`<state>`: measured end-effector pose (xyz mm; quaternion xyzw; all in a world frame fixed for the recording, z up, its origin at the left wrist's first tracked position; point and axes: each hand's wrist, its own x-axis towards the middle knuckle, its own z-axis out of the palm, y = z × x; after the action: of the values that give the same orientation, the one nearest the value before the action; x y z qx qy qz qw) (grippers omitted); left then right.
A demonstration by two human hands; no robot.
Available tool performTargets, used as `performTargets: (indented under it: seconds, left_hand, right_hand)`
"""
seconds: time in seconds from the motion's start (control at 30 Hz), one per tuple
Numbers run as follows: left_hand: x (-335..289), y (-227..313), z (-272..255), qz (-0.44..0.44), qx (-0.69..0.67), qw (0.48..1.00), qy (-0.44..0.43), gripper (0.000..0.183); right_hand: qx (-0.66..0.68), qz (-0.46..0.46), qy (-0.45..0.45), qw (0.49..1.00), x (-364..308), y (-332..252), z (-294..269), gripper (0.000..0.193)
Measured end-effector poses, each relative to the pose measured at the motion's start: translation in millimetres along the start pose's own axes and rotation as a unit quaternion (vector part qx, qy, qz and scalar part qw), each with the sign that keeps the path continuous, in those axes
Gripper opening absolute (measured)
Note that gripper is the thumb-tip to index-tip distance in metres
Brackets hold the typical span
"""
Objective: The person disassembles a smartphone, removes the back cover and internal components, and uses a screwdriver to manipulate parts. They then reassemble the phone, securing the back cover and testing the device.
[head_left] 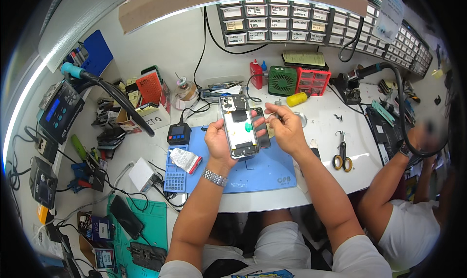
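Observation:
In my left hand is an opened smartphone, tilted up over the blue mat, its inside facing me. A white battery area with a small green patch and dark parts at both ends shows in it. My right hand hovers just right of the phone, thumb and bent fingers drawn together. Whatever they may pinch is too small to make out. Behind the held phone, partly hidden by it and my fingers, lies a dark phone-shaped piece on the blue work mat.
A white pouch lies at the mat's left side, near a small black device. Scissors and a yellow bottle are on the right. A black hose hangs at the left. Another person sits at the right.

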<state>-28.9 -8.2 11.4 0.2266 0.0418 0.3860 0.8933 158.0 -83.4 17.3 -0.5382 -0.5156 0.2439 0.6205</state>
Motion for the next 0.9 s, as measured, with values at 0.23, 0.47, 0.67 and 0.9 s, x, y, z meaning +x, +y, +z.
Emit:
performTargets:
  seconds: [0.23, 0.47, 0.67, 0.9]
  left_hand:
    - [4, 2, -15, -0.095, 0.001, 0.993, -0.072, 0.07]
    - [-2, -3, 0, -0.122, 0.022, 0.988, -0.094, 0.065]
    - [2, -9, 3, -0.169, 0.048, 0.981, -0.086, 0.065]
    - [-1, -12, 0, -0.191, 0.073, 0.977, -0.065, 0.069]
  right_hand:
    - [0.028, -0.183, 0.159, 0.97, 5, -9, -1, 0.053]
    - [0.106, -0.239, 0.158, 0.952, 1, -6, 4, 0.074]
    - [0.102, -0.244, 0.139, 0.954, 0, -3, 5, 0.07]
    - [0.113, -0.237, 0.13, 0.956, -3, -9, 8, 0.066]
